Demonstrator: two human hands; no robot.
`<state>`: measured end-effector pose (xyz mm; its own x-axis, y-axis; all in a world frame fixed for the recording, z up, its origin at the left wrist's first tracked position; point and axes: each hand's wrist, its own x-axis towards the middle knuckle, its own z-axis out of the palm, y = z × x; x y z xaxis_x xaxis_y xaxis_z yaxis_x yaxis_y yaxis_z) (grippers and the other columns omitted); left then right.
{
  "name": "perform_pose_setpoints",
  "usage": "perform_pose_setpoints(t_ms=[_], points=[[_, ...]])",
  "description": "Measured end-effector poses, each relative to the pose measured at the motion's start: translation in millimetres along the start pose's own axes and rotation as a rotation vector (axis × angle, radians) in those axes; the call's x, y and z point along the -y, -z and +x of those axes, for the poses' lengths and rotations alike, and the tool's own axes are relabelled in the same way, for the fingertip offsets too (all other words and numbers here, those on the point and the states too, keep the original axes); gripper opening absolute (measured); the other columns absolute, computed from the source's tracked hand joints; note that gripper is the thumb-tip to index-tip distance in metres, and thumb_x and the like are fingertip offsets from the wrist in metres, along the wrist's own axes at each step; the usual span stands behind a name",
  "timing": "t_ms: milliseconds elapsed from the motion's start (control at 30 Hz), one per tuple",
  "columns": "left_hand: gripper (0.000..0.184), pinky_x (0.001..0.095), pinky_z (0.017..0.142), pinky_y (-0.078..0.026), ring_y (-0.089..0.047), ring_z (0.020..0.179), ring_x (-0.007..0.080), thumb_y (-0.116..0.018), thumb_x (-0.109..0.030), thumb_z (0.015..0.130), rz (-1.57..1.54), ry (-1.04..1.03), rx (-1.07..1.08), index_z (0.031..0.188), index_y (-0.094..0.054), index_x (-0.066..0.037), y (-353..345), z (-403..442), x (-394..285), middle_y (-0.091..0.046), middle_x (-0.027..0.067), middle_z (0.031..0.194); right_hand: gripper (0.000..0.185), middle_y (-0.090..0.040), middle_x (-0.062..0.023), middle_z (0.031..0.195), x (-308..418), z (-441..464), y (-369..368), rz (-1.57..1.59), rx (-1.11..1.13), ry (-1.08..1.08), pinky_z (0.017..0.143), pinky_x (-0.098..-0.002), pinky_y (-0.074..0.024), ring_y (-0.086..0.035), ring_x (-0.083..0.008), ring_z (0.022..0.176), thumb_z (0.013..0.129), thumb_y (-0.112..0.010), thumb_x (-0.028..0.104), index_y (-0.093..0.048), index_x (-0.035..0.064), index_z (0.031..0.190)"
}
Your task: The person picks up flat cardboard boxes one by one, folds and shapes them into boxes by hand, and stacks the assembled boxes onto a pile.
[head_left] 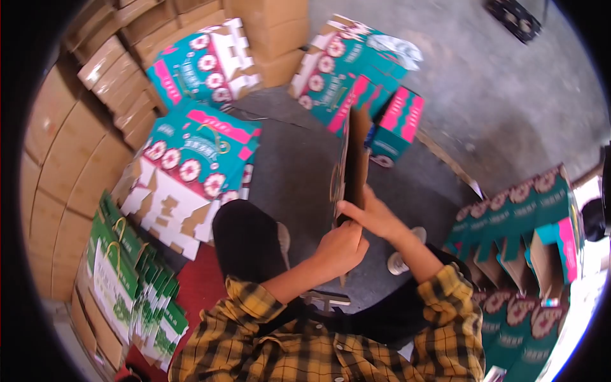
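Observation:
A cardboard box (358, 153), brown inside and seen almost edge-on, stands upright between my knees. My left hand (342, 249) is closed at its lower near edge, fingers curled and thumb up. My right hand (377, 215) grips the same box just above, with the thumb across its near edge and the other fingers partly hidden on the right side. The two hands are close together. Directly beyond the box is a small teal and pink carton (400, 126) on the floor.
Flat printed teal cartons (197, 149) lie in stacks at left, with another stack (340, 63) ahead. Green paper bags (118, 280) stand at lower left. Brown boxes (54, 172) are piled behind them. Teal boxes (519, 210) stand at right. A black object (514, 19) lies on the grey floor.

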<state>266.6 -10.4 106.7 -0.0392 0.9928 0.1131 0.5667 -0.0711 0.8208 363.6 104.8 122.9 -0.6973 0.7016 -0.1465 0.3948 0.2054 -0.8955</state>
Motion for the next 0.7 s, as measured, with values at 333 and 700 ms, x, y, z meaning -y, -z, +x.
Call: perform_pose_setpoints(t_ms=[333,700], points=[[0.037,0.0435,0.068,-0.048,-0.061,0.072,0.0318,-0.045,-0.034,0.095,0.041,-0.044,0.341,0.08,-0.049,0.0,-37.8,29.3,-17.8,-0.059,0.0167,0.081,0.096,-0.04,-0.0197,0.139,-41.0,-62.8,50.2,0.331,-0.119,-0.451,0.098,-0.0485,-0.0403,-0.044,-0.0341,0.125,0.083,-0.046,0.072,-0.018,0.0067,0.147],[0.042,0.0395,0.06,-0.052,-0.065,0.069,0.033,-0.061,-0.036,0.084,0.214,0.049,0.403,0.086,-0.049,0.005,-35.2,83.3,-1.7,-0.063,0.0191,0.076,0.043,-0.059,-0.0066,0.103,-119.4,-43.4,63.5,0.438,-0.091,-0.294,0.073,-0.0295,-0.0471,-0.057,-0.0155,0.086,0.087,-0.054,0.029,-0.048,0.0067,0.124]])
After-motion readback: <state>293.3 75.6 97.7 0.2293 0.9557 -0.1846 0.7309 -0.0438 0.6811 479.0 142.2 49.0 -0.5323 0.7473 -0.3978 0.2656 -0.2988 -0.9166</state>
